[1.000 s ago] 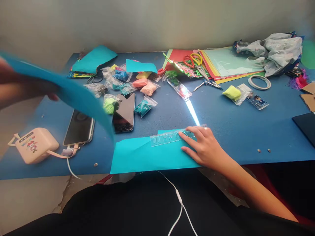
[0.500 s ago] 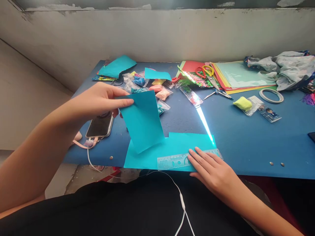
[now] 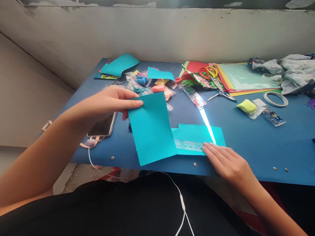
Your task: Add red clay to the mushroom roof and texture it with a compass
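Note:
My left hand [image 3: 118, 101] pinches the top left corner of a rectangular blue paper piece [image 3: 152, 131], thumb in front, and holds it raised above the table. Behind it a larger blue sheet [image 3: 197, 131] with a stepped upper edge lies flat and is partly hidden by the raised piece. A clear ruler [image 3: 188, 145] rests on that sheet. My right hand [image 3: 226, 157] lies over the ruler's right end and the sheet, palm down, with fingers stretched out and close together.
On the blue table [image 3: 246, 137] are a phone [image 3: 102, 126], bagged clay [image 3: 158, 88], scissors [image 3: 214, 77], a compass [image 3: 222, 94], coloured paper [image 3: 246, 77], a tape roll [image 3: 275, 99] and yellow clay [image 3: 246, 106]. A white earphone cable [image 3: 182, 201] hangs in front.
My left hand has brought the paper piece right and closer, so it looks larger. The larger sheet, the ruler and my right hand have shifted right and away from the table's front edge.

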The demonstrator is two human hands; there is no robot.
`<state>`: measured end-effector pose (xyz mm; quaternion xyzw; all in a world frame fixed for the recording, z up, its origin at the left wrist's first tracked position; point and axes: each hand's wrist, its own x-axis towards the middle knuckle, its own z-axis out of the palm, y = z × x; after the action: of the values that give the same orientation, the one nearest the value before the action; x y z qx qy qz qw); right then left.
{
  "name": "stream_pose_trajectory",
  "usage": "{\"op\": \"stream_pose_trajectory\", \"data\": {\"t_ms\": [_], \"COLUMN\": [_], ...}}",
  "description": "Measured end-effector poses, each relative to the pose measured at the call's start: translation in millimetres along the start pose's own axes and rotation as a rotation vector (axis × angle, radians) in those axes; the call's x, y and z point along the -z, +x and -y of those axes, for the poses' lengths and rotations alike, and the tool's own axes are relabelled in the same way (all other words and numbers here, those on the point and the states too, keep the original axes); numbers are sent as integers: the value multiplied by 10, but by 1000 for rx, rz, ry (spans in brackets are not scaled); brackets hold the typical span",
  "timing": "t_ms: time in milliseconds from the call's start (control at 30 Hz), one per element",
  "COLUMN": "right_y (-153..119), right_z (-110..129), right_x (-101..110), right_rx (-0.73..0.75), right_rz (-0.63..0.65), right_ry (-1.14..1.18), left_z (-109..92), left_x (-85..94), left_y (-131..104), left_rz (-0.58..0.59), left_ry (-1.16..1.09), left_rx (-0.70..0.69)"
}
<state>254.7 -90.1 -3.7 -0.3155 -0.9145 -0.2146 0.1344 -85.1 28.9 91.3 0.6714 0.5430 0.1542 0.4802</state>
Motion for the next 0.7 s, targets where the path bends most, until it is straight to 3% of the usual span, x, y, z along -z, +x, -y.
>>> {"op": "stream_pose_trajectory", "data": {"t_ms": [200,267,333,400,467,567,600,667,700], "right_y": [-91,-161,-196,-145,22,437,587,851,952], "right_z": [-379,-594,-832,-1052,-1225,-1406,-1454,-1537,-1572], "right_x": [4,73,171,279,365,367,321,165,63], "right_rx": [-190,-322,-453,-631,-867,-1048,-1116,-1140,-1130], "right_rz": [-102,-135,-276,-316,-208,-139,-58,248,301], "right_ry": [-151,-295,-428,-440,-362,-309,-312,-313,-314], "left_z": [-185,-189,-163,-124,-82,-8,21,80,108], "left_x": [-153,-217,-302,-419,-564,-784,-845,-941,-974], "left_y": [54,90,168,284,416,583,620,662,667], "left_rz": [49,90,180,266,292,341,340,301,273], "left_ry": [-110,-118,-104,-101,-107,-70,-12,115,152], "left_rx": [-12,-10,10,35,27,16,-9,-61,-77]}}
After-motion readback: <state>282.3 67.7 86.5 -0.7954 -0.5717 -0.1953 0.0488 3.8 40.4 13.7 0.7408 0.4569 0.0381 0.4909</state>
